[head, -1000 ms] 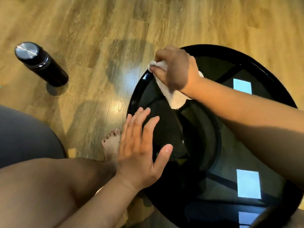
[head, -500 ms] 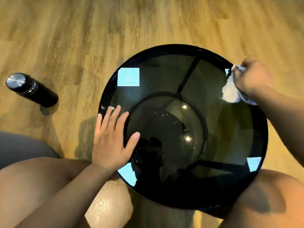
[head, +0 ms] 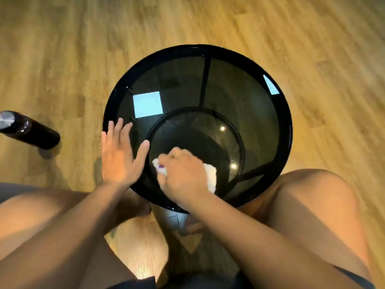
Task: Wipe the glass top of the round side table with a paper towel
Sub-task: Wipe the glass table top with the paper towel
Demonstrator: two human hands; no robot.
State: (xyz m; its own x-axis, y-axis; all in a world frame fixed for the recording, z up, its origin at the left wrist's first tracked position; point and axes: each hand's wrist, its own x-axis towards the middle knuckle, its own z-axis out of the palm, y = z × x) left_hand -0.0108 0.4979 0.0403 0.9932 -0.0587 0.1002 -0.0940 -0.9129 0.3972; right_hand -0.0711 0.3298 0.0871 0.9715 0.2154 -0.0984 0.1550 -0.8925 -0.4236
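The round side table (head: 285,130) has a black rim and a dark tinted glass top, and stands between my knees. My right hand (head: 183,174) presses a crumpled white paper towel (head: 210,176) onto the near part of the glass, fingers closed over it; the towel sticks out at both sides of the hand. Flat on the table's left edge rests my left hand (head: 119,157), fingers spread, holding nothing. Bright window reflections show on the glass.
A black bottle with a silver cap (head: 27,130) stands on the wooden floor (head: 62,59) left of the table. My bare knees (head: 312,195) flank the table's near side. A grey seat edge (head: 12,190) shows at the left.
My right hand has swept the paper towel from the far-left rim, across to the right rim, and now to the near part of the glass. The left hand stays on the left edge.
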